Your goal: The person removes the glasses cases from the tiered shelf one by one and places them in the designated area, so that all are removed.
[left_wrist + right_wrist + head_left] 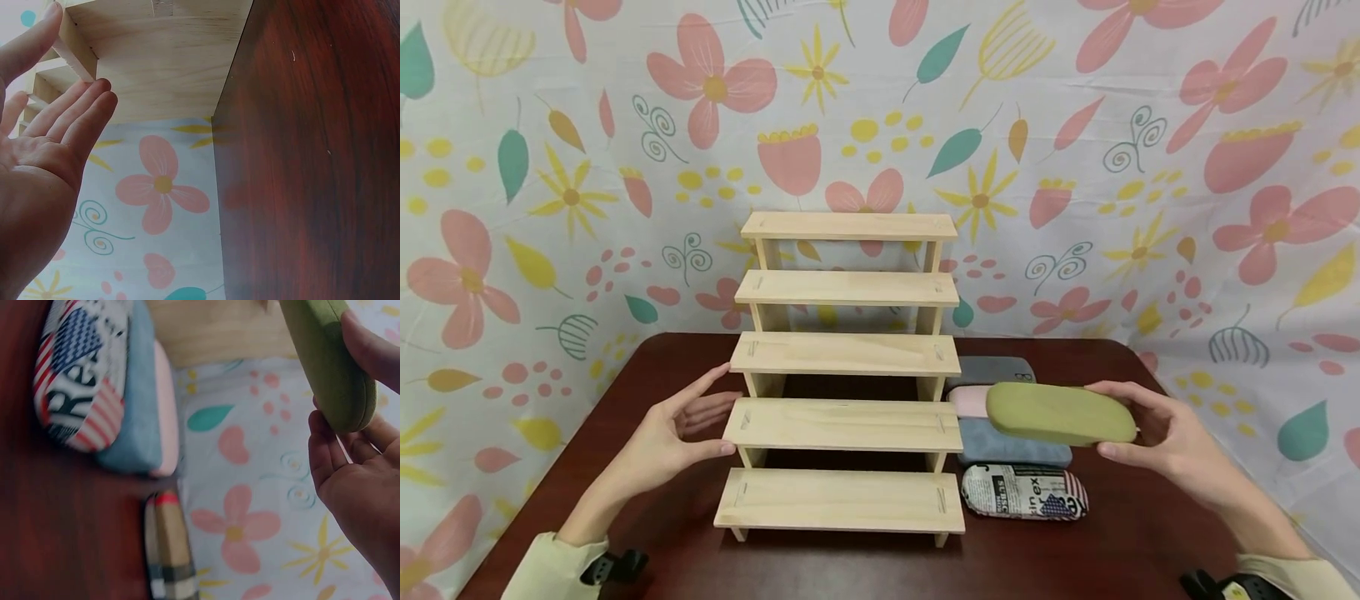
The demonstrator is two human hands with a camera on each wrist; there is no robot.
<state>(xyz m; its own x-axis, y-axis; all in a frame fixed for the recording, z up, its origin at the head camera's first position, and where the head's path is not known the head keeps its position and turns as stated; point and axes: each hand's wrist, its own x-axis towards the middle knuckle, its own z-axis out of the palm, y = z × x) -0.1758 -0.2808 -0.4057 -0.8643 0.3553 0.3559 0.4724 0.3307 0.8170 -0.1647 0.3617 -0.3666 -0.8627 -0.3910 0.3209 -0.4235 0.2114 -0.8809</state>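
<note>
Raised above the table, a green eyeglass case (pixel 1052 412) is gripped at its right end by my right hand (pixel 1176 437), thumb on one side and fingers on the other. My left hand (pixel 662 433) is at the left side of a five-step wooden display stand (pixel 844 354), its fingers extended and fingertips right at the ends of the middle steps. In the left wrist view the fingers (pixel 81 119) lie along the stand's wooden edge. Below the green case are a newspaper-print case (pixel 1022 492), a blue case (pixel 1015 442), a pink case (pixel 967 400) and a grey case (pixel 996 369).
A plaid case (pixel 172 544) lies beyond the row in the right wrist view, hidden in the head view. The dark red-brown table (pixel 647 400) ends at a flower-print cloth (pixel 865 108) behind the stand.
</note>
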